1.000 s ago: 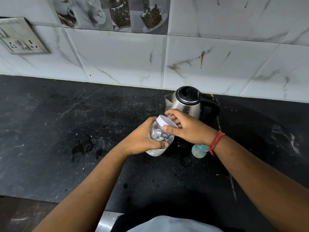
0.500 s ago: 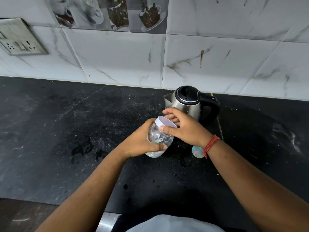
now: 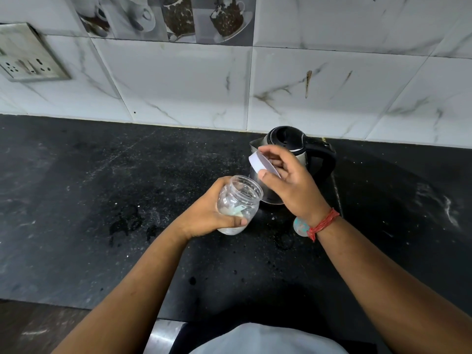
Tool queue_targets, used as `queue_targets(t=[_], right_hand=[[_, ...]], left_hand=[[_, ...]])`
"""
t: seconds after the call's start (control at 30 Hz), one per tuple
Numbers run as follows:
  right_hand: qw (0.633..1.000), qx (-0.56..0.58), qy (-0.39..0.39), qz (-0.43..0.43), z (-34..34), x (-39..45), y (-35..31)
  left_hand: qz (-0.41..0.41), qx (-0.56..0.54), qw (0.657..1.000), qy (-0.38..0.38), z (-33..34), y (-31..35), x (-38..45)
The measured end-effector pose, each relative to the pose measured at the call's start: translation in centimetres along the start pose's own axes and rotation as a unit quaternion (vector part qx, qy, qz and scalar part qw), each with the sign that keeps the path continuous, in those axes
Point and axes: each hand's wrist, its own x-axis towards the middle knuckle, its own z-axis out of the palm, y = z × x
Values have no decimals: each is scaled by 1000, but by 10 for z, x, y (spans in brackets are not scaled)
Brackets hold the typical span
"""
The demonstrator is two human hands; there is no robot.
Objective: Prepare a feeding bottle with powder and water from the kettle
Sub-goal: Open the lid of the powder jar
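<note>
Now left hand (image 3: 209, 215) gripping open jar (image 3: 238, 204), right hand (image 3: 288, 182) holding lid (image 3: 263, 165)

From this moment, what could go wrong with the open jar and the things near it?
1. The clear plastic jar of white powder is tilted in the left hand with its mouth open; powder may spill onto the black counter.
2. The right hand, holding the white round lid, is close to the steel kettle; it might bump it.

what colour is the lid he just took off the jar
White, perhaps faintly lilac; the lid in the right hand shows in the head view.
</note>
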Motion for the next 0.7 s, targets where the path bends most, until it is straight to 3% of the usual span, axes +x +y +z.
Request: queue_targets(t=[0.23,0.5,0.7], right_hand=[[994,-87,16,59,17,-25,34],[964,-243,32,102,53,-48,90],[941,-309,-18,136,72,-54,121]], left_hand=[[0,36,991,132,-8,-28,-8],[-37,12,986,163,-6,-59,-16],[-46,41,982,178,-4,-70,-16]])
